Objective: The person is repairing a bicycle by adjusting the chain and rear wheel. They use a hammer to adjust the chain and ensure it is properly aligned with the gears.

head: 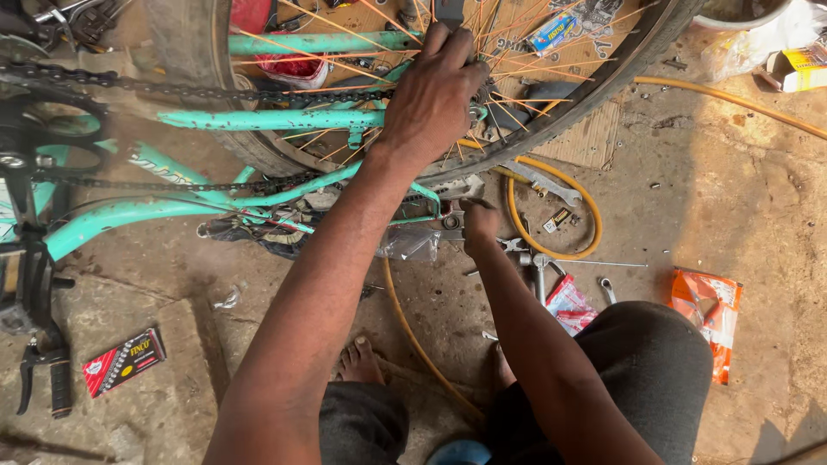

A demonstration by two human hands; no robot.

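A turquoise bicycle frame (258, 120) lies on its side on the concrete floor, its rear wheel (603, 69) with orange spokes at the top. My left hand (435, 90) reaches over the frame and grips at the hub among the spokes, fingers closed around it. My right hand (478, 226) is lower, at the frame's rear end near the axle, fingers curled on a small metal part; what it holds is hidden. The black chain (172, 88) runs from the chainring (34, 138) toward the hub.
A yellow hose (594, 215) loops across the floor. Spanners (538, 181) and small tools lie beside the wheel. An orange packet (711, 314), a red packet (568, 306) and a red-and-black box (125, 360) lie around. My bare foot (360, 362) rests below the frame.
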